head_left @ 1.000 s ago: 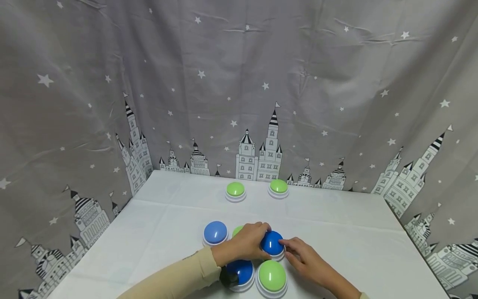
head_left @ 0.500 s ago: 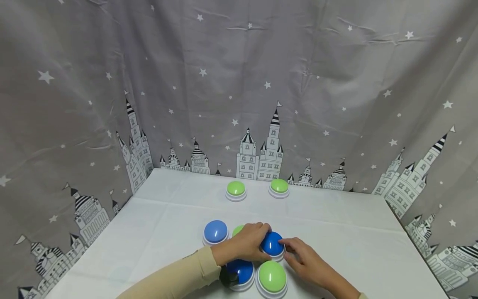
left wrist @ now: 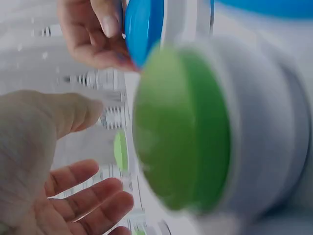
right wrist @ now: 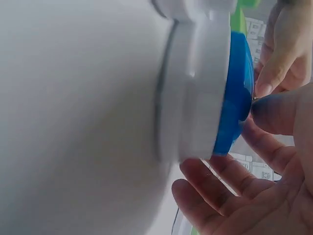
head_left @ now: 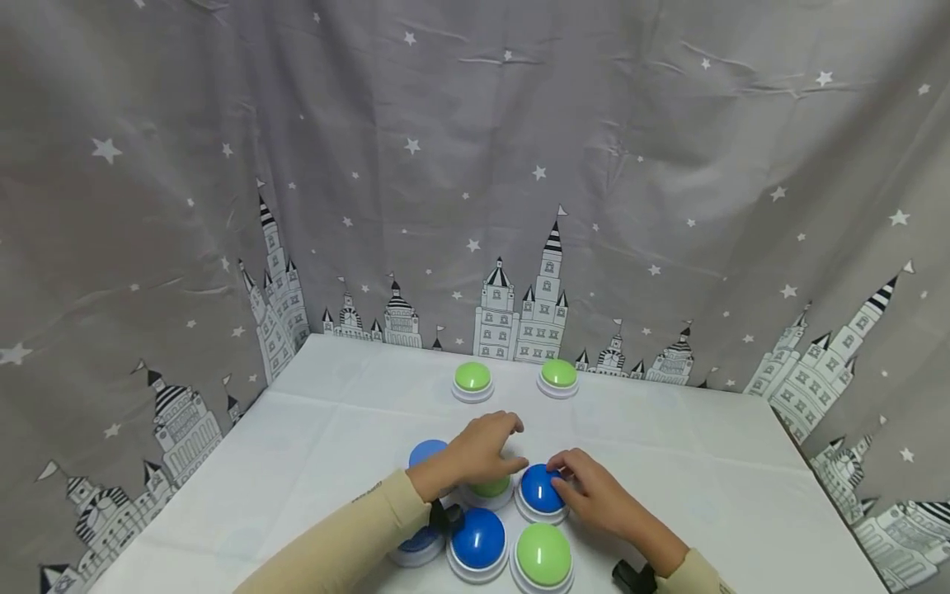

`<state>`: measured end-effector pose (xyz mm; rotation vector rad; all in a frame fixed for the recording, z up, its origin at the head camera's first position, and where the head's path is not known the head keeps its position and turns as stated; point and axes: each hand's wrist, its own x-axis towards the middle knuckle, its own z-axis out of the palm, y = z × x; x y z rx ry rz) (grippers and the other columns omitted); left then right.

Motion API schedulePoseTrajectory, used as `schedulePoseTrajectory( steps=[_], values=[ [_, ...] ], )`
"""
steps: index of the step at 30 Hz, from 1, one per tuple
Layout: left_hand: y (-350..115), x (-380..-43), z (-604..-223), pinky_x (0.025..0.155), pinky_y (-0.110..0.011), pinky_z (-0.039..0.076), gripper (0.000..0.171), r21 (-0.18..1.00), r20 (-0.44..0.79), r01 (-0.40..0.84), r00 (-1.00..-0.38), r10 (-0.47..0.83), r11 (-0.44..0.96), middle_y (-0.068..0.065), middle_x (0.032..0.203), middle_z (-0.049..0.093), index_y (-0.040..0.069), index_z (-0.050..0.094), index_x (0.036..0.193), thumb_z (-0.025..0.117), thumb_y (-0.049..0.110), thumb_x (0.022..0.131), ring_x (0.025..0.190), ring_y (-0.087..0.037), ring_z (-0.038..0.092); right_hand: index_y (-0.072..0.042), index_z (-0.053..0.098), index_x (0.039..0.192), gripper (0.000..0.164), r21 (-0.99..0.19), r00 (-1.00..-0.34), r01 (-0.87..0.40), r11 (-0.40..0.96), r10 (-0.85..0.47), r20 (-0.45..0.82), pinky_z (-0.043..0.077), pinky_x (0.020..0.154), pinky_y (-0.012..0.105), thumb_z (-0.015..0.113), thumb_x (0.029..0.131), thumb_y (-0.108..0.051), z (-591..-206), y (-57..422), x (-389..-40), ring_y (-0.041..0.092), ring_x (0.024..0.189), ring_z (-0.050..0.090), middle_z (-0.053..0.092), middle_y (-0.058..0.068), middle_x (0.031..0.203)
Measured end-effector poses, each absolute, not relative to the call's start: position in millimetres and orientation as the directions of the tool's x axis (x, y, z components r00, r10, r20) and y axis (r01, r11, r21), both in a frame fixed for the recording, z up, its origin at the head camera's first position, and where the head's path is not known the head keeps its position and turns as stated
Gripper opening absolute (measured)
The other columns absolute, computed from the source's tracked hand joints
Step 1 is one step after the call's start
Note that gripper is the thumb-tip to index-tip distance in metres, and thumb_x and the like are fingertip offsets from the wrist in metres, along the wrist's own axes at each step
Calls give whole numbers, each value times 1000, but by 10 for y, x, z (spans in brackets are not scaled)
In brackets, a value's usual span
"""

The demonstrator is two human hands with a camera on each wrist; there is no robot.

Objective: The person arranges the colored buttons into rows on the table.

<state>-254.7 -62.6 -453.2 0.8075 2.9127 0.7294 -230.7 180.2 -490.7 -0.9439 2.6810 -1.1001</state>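
In the head view my right hand [head_left: 597, 495] is at the right side of a dark blue push button [head_left: 540, 489] with a white base. Its thumb lies on the blue dome, and its fingers reach along the far side and base, as the right wrist view shows. My left hand [head_left: 478, 450] hovers with spread fingers over a green push button [head_left: 491, 488], which it partly hides. The left wrist view shows the green dome [left wrist: 181, 132] close up, apart from the left fingers. A light blue push button [head_left: 426, 451] is partly hidden behind the left wrist.
Nearer the front stand another dark blue push button [head_left: 478, 538], a green one [head_left: 543, 554], and a blue one [head_left: 418, 542] partly covered by the left forearm. Two green push buttons [head_left: 472, 377] stand at the back of the white table [head_left: 668, 445], before a grey castle-print curtain [head_left: 631, 165].
My left hand has left the dark blue push button and moved up and left, uncovering part of the green one. My right hand stays at the blue button, its fingers shifted to the far side.
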Motion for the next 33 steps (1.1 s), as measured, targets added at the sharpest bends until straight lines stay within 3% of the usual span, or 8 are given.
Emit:
schedulePoseTrajectory(
  steps=[6, 12, 20, 33],
  values=[
    [-901, -2905, -4561, 92, -44, 49, 45, 479, 149, 372, -927, 344, 795, -14, 117, 62, 5, 59, 122, 73, 31, 89, 108, -28, 59, -8, 59, 119, 20, -692, -814, -490, 530, -563, 145, 53, 89, 40, 56, 102, -17, -4831, 1479, -2656, 21, 104, 60, 61, 5, 112],
    [-1072, -3189, -4599, 88, -48, 49, 49, 449, 218, 294, -952, 215, 844, -14, 109, 61, 1, 59, 120, 78, 28, 83, 101, -33, 60, -2, 60, 117, 20, -701, -820, -506, 503, -532, 210, 53, 88, 41, 59, 99, -12, -4751, 1128, -3045, 24, 100, 63, 64, 8, 109],
    [-1199, -3487, -4588, 92, -46, 48, 60, 464, 151, 190, -979, 134, 865, -17, 113, 57, -1, 55, 128, 79, 29, 82, 104, -32, 57, -1, 58, 118, 24, -726, -865, -420, 544, -481, 139, 53, 87, 43, 61, 97, -14, -4622, 874, -3390, 26, 99, 63, 65, 10, 108],
    [-1228, -3717, -4649, 103, -46, 42, 71, 500, 44, 128, -991, 123, 857, -20, 127, 54, -2, 47, 138, 81, 27, 82, 116, -33, 54, -3, 58, 117, 22, -715, -908, -345, 608, -408, 90, 51, 91, 43, 60, 96, -12, -4655, 631, -3764, 31, 106, 61, 63, 16, 117]
  ],
)
